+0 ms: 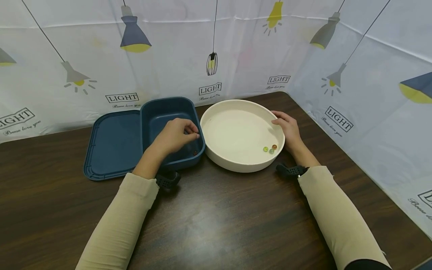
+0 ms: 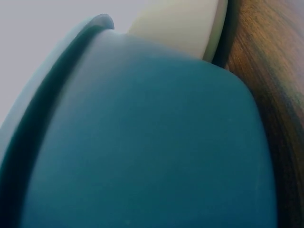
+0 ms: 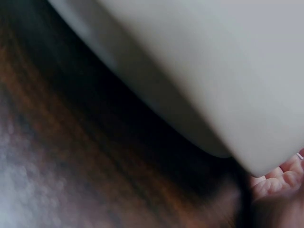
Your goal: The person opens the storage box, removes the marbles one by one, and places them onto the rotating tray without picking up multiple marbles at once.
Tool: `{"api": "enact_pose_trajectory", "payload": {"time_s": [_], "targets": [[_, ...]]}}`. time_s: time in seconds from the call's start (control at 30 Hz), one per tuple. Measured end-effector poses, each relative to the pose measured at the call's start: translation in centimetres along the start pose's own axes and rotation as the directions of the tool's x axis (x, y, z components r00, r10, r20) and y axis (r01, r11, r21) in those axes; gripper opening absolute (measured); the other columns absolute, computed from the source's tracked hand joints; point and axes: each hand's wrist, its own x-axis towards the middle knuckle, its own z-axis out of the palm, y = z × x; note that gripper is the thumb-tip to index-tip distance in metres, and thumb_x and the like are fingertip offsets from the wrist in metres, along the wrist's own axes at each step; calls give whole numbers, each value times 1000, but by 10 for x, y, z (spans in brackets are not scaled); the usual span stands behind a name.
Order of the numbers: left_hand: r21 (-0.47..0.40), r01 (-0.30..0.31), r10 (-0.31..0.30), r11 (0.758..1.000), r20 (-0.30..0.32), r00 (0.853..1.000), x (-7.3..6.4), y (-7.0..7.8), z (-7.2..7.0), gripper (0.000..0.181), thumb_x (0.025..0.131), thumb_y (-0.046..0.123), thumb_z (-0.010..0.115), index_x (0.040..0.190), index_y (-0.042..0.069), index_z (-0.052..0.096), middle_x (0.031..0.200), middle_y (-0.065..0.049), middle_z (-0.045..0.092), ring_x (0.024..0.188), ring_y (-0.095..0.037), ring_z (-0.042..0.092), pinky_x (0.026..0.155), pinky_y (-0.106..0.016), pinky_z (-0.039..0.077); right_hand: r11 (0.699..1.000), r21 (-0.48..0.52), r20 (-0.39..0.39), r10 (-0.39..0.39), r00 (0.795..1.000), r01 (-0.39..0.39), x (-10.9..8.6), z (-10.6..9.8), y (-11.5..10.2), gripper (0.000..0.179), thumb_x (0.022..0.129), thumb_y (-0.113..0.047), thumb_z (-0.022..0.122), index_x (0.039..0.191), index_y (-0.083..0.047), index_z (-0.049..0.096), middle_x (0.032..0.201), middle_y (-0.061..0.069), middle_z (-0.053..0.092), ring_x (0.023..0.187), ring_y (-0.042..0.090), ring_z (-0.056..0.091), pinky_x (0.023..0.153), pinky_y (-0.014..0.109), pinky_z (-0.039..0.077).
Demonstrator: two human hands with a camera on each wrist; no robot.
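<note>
Beige sleeves (image 1: 118,221) are lying nearest the camera, on the near side of the cream dish (image 1: 236,131). Right of the dish, the right hand (image 1: 288,129) is gripping its rim. Left of the dish, the left hand (image 1: 175,137) is hanging over the blue container (image 1: 185,162), fingers bent inward; whether it is holding anything cannot be determined. Inside the dish, 3 marbles (image 1: 271,151) are resting toward the near right. Caution: uneven right-hand force could start tilting the dish, sending marbles rolling.
</note>
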Motion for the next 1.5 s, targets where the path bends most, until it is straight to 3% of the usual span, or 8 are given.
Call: {"api": "enact_pose_trajectory", "payload": {"time_s": [0.5, 0.8, 0.9, 1.2, 1.5], "targets": [[27, 10, -10, 1000, 27, 1000, 2, 2, 4, 16, 99, 27, 65, 107, 14, 70, 106, -6, 72, 91, -21, 63, 77, -36, 51, 1000, 9, -26, -3, 1000, 3, -2, -1, 1, 44, 95, -4, 53, 139, -1, 58, 130, 5, 61, 102, 9, 64, 80, 15, 54], [196, -6, -25, 981, 158, 987, 5, -1, 9, 20, 100, 23, 63, 112, 10, 72, 111, -7, 74, 101, -24, 69, 90, -43, 55, 1000, -20, -37, -17, 999, 16, 0, 3, -4, 43, 95, -5, 52, 137, -2, 60, 133, 9, 60, 102, 10, 64, 79, 14, 54], [225, -11, -29, 974, 173, 985, 5, -2, 9, 20, 100, 23, 63, 112, 10, 72, 112, -7, 74, 104, -24, 69, 93, -44, 54, 1000, -17, -33, -22, 999, 21, 2, 5, -7, 42, 95, -5, 52, 136, -1, 60, 133, 9, 60, 102, 10, 64, 79, 14, 54], [217, -6, -33, 976, 173, 984, 3, -3, 7, 21, 100, 21, 62, 113, 8, 72, 113, -10, 74, 104, -25, 68, 94, -45, 53, 999, 10, -19, -30, 999, 30, 3, 7, -10, 42, 94, -3, 53, 136, 0, 61, 123, 4, 64, 97, 9, 65, 77, 16, 54], [217, -15, -28, 976, 192, 981, 4, -2, 12, 20, 100, 21, 62, 112, 8, 72, 112, -9, 74, 101, -24, 68, 92, -45, 53, 1000, 20, -24, -3, 1000, 3, 1, 2, -3, 43, 94, -5, 54, 136, 0, 60, 128, 7, 63, 98, 9, 65, 77, 16, 54]]}}
